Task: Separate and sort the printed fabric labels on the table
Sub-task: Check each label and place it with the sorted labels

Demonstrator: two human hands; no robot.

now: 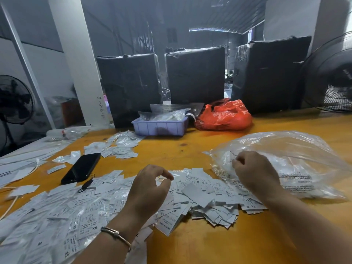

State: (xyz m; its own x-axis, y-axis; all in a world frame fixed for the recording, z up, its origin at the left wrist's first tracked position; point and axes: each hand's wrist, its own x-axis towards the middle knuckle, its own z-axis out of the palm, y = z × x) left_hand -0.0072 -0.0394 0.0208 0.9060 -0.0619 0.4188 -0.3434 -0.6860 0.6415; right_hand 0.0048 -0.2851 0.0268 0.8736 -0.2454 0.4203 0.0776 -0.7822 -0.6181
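Observation:
A wide heap of white printed fabric labels [200,193] with size marks such as XS, XL and M covers the near part of the orange table [238,241]. A smaller group of labels [116,147] lies farther back. My left hand [150,189] hovers over the heap with thumb and forefinger curled toward each other. Whether they pinch a label is unclear. My right hand [255,170] grips the mouth of a large clear plastic bag [297,155], which lies on the table at the right and holds more labels.
A black phone [81,168] lies left of centre beside a black loop strap [85,185]. A lilac plastic tray [160,126] with clear bags and a red plastic bag [224,117] sit at the back. Black wrapped bales [194,75] stand behind; fans flank both sides.

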